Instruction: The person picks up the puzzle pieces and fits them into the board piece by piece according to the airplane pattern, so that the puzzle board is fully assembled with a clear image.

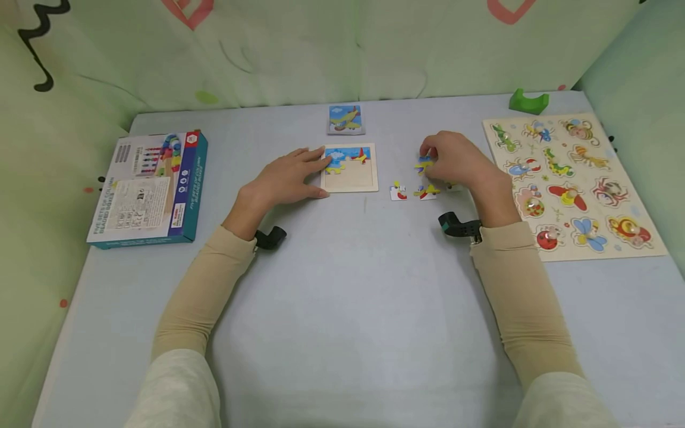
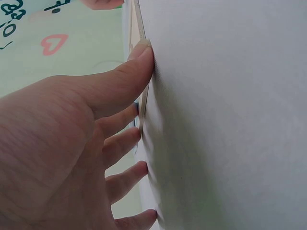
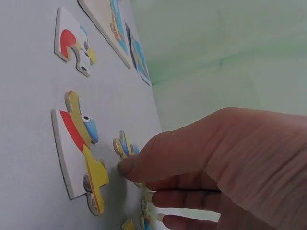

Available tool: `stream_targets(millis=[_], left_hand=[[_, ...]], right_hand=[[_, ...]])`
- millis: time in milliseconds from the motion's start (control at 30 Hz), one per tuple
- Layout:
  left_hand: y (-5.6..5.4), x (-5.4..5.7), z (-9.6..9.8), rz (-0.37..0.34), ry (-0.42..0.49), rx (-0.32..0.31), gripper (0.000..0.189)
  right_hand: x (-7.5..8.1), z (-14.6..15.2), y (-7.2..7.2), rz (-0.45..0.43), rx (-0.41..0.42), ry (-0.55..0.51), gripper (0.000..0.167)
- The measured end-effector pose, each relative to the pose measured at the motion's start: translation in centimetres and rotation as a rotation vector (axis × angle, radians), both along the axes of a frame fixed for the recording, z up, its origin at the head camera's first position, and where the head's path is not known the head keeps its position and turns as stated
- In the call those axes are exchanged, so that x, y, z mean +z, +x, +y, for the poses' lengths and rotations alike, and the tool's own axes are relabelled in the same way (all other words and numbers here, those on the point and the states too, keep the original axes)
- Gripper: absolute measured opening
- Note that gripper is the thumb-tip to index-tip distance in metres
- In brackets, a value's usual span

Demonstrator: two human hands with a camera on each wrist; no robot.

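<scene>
My left hand rests at the left edge of a small wooden puzzle tray, fingers spread, with thumb and fingertips touching its side. Joined blue, yellow and red pieces fill the tray's upper part; bare wood shows below. To the right, my right hand pinches a blue-and-yellow puzzle piece between thumb and fingers, low over the table. Nearer to me lie a white, red and yellow piece and a larger white, red and yellow piece. More pieces are partly hidden by the right hand.
A picture card of a yellow plane lies behind the tray. On the left is a boxed bead set. A wooden insect knob puzzle lies at the right, with a green curved block behind it. Fabric walls enclose the table.
</scene>
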State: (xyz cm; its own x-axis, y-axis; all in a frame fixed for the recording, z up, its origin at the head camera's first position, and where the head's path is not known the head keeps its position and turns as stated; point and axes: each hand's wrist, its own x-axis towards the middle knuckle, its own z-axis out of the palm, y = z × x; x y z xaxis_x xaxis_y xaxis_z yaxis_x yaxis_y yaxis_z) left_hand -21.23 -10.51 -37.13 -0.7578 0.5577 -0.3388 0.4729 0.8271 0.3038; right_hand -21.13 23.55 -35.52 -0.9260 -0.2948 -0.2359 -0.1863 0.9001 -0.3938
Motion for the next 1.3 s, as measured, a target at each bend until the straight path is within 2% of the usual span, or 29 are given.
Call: stream_targets(millis=[467,700,1067,1300], left_hand=[[0.0,-0.1,-0.1,-0.003,0.010,0.005,0.080],[0.0,-0.2,-0.1,0.002,0.014,0.001,0.080],[0.0,-0.1,-0.1,0.012,0.010,-0.007,0.080],[0.1,0.0,0.0,0.010,0.003,-0.006,0.080]], right_hand=[[-0.5,-0.5,-0.2,-0.039,-0.058,0.055,0.038],[-0.8,-0.6,-0.1,-0.006,-0.080,0.051,0.036],[-1.2,-1.7,-0.1,0.077,-0.107,-0.029,0.030],[-0.7,-1.9,0.4,0.055,-0.102,0.007,0.035]])
